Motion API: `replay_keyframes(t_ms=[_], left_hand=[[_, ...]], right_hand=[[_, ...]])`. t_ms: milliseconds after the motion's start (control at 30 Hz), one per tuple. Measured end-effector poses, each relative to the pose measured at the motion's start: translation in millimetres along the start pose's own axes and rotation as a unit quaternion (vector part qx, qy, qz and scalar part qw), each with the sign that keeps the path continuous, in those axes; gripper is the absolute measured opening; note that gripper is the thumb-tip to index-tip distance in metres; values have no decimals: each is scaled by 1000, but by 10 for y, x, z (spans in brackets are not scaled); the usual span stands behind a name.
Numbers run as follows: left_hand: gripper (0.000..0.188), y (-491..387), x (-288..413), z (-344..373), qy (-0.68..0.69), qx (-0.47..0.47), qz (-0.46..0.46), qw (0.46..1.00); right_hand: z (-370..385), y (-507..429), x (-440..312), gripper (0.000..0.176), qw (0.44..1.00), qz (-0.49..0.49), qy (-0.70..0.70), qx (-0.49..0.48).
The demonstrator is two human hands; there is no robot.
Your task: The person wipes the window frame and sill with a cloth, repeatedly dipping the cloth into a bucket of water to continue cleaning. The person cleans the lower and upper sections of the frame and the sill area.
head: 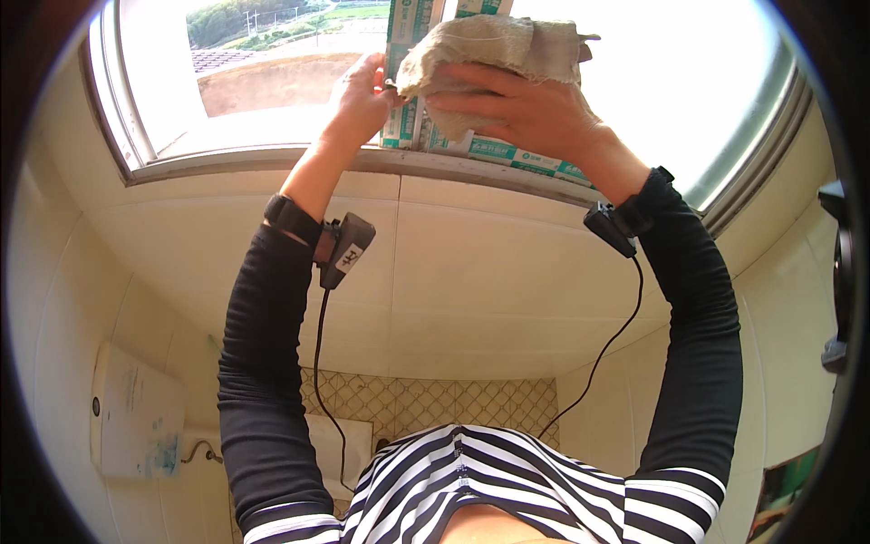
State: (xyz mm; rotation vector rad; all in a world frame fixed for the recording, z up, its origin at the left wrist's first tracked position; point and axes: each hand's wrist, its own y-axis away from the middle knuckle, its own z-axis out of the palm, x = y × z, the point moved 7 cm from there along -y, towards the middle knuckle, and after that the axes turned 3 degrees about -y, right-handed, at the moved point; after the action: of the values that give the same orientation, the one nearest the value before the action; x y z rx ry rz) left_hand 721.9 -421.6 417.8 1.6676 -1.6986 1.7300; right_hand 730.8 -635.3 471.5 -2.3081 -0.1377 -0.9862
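Note:
My right hand [516, 112] is spread over a folded beige cloth [486, 51] and holds it against the window. Behind the cloth, the upright window frame [402, 126] still carries green and white printed protective film. My left hand [363, 98] is at the left edge of that upright, its fingers curled. A corner of the cloth reaches its fingertips; whether they pinch the cloth or the frame cannot be told. More printed film [530, 162] lines the lower rail of the right-hand sash, below my right hand.
A metal sill track [367, 161] runs above the cream tiled wall [462, 272]. Cables hang from devices strapped to both wrists. At lower left are a stained white cistern [139, 415] and a bent pipe [202, 451]. Patterned floor tiles [469, 401] lie below. A dark object [841, 279] is at far right.

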Motion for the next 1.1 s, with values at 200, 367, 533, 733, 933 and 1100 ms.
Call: replay_keyframes(t_ms=[200, 367, 533, 733, 933, 1100], left_hand=[[60, -41, -46, -26, 73, -35, 15, 997], [63, -90, -56, -81, 75, -61, 9, 995], [63, -91, -44, -126, 56, -52, 8, 997], [39, -54, 8, -125, 103, -12, 48, 993], [43, -98, -58, -94, 155, -32, 68, 985], [47, -111, -11, -82, 238, -80, 70, 966]], right_hand=[[50, 40, 73, 71, 999, 22, -6, -35], [-2, 184, 173, 62, 999, 26, -21, 29], [-189, 710, 511, 61, 996, 75, 45, 18], [-425, 1044, 667, 60, 989, 129, 74, 15], [-386, 212, 218, 57, 988, 103, -25, 110], [-19, -391, -103, 42, 997, 46, -26, 48]])
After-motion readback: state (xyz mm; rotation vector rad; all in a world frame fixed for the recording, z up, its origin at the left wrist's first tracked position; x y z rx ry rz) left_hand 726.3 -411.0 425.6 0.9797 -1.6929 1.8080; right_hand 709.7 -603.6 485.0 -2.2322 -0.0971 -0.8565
